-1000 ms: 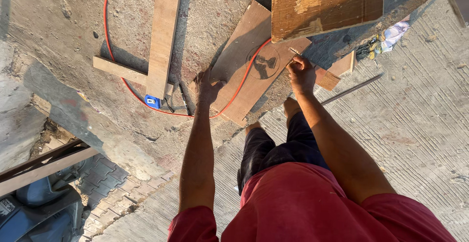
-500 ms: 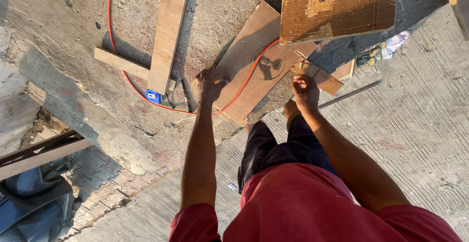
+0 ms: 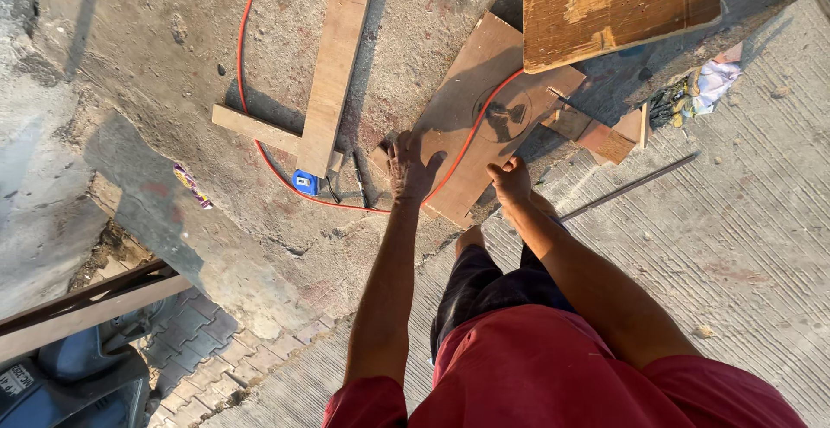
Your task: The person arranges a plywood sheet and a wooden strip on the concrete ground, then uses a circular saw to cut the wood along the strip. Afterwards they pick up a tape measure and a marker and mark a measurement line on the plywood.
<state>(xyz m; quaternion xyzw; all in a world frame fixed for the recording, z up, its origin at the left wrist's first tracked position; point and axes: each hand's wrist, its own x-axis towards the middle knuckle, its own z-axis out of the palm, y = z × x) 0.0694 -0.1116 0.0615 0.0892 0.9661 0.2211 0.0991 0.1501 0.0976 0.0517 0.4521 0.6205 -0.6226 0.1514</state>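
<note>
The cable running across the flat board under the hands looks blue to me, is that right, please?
Not quite: the cable is red-orange, not blue, as the head view shows. It does run across the flat board, where the left hand presses down and the right hand rests at the edge.

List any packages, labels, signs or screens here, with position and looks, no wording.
Wrapper: small, crumpled, yellow-purple, on the concrete left of the hands.
Crumpled packaging: white, blue and yellow-black, on the ground at upper right.
Label: white-edged rectangle on a dark object, bottom-left corner.
No signs or screens.
</note>
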